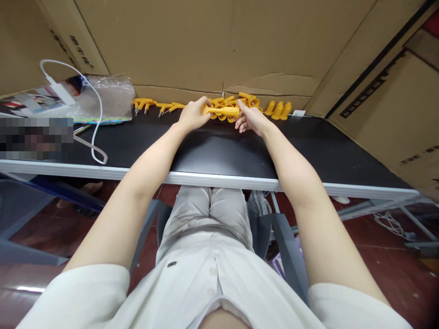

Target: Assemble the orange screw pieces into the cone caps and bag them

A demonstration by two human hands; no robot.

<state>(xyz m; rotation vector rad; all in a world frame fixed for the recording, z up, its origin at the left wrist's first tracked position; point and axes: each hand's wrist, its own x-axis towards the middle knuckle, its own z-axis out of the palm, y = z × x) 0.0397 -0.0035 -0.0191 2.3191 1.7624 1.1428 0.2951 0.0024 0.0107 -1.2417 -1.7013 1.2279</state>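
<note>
A yellow plastic corkscrew [224, 111] lies level between my two hands, over the far part of the table. My left hand [195, 114] is closed round its handle end. At the other end, the thumb and curled fingers of my right hand [252, 119] are on the ribbed sleeve. Behind and below them is a pile of yellow corkscrew parts [253, 100], partly hidden by my hands. Left of the pile lie several yellow handles [143, 102] with bare metal spirals. To the right, several yellow sleeves [277, 109] stand upright in a row.
Cardboard walls [219, 45] enclose the back and sides of the black table [219, 153]. On the left are a clear plastic bag [111, 96], a white charger [63, 93] and its looping white cable [99, 98]. A small white label [299, 113] lies at the right.
</note>
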